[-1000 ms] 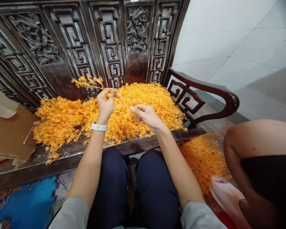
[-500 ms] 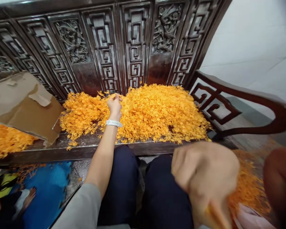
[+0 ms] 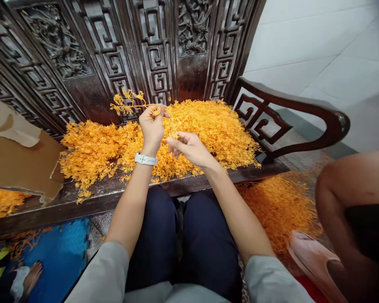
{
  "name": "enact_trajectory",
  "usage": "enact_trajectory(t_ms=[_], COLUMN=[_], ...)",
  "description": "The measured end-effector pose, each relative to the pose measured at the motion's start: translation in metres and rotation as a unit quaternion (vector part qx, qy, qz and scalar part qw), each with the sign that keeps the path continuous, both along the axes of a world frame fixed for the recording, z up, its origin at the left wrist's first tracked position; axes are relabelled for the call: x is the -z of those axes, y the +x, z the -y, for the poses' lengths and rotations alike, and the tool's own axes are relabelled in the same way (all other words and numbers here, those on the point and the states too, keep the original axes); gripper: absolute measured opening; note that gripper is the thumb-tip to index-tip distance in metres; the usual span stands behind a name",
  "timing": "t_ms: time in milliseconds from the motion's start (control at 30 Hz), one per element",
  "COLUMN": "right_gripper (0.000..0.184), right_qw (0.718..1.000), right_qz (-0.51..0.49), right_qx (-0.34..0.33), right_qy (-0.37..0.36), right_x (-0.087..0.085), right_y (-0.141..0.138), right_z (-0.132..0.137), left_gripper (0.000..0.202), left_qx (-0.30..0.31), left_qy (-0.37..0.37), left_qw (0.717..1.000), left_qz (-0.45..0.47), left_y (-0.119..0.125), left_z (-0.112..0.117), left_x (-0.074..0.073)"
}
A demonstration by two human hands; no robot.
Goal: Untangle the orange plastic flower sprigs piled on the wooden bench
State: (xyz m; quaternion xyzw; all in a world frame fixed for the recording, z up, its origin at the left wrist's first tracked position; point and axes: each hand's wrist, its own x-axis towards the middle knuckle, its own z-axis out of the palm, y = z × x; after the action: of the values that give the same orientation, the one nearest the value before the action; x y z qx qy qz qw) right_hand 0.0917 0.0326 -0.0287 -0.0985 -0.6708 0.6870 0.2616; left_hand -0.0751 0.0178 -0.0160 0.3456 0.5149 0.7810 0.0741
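My left hand point(image 3: 152, 126), with a pale watch point(image 3: 145, 159) at its wrist, is closed on an orange flower sprig point(image 3: 126, 103). The sprig's thin branches with small blossoms stick out to the left, above the heap. My right hand point(image 3: 189, 148) is just below and to the right, thumb and fingers pinched on a small orange blossom at the sprig's lower end. Whether that blossom is still joined to the stem I cannot tell. Both hands hover over a large heap of orange blossoms point(image 3: 214, 130) on a dark wooden bench point(image 3: 104, 195).
A torn cardboard box point(image 3: 22, 155) stands at left on the bench. Carved back panels point(image 3: 158, 54) rise behind the heap; a curved armrest point(image 3: 293, 109) bounds the right. Bare orange stems point(image 3: 278, 206) pile on the floor beside another person's leg point(image 3: 353, 181). Blue matting point(image 3: 60, 256) lies lower left.
My right hand has come up from the lower right to meet my left hand over the heap. The left hand has turned, with the sprig lifted clear. The view has shifted right.
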Motion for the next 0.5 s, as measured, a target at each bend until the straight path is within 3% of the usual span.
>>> enact_trajectory(t_ms=[167, 267, 333, 367, 400, 467, 500], right_gripper=[0.049, 0.05, 0.047, 0.046, 0.044, 0.039, 0.037], right_qw=[0.985, 0.975, 0.947, 0.916, 0.864, 0.727, 0.682], right_qz=[0.037, 0.018, -0.028, -0.048, -0.063, -0.075, -0.084], right_qx=[-0.15, -0.208, -0.311, -0.391, -0.492, -0.672, -0.717], right_qy=[0.072, 0.075, 0.07, 0.076, 0.09, 0.117, 0.12], right_x=[-0.009, -0.022, -0.032, -0.037, -0.04, -0.043, -0.041], right_y=[0.01, 0.018, 0.025, 0.029, 0.033, 0.044, 0.048], right_z=[0.002, -0.001, 0.007, 0.013, 0.021, 0.034, 0.037], left_gripper=[0.026, 0.025, 0.024, 0.025, 0.029, 0.037, 0.041], left_qx=[-0.05, 0.0, 0.021, 0.013, -0.003, -0.029, -0.02], left_qy=[-0.024, -0.028, -0.018, -0.014, -0.01, -0.007, -0.011], left_qw=[0.993, 0.986, 0.981, 0.977, 0.972, 0.959, 0.955], left_qz=[0.108, 0.166, 0.193, 0.212, 0.236, 0.283, 0.296], left_y=[-0.007, -0.003, -0.006, -0.01, -0.016, -0.03, -0.036], left_z=[0.001, 0.002, 0.004, 0.005, 0.008, 0.014, 0.017], left_x=[0.003, -0.003, -0.006, -0.007, -0.007, -0.004, -0.002])
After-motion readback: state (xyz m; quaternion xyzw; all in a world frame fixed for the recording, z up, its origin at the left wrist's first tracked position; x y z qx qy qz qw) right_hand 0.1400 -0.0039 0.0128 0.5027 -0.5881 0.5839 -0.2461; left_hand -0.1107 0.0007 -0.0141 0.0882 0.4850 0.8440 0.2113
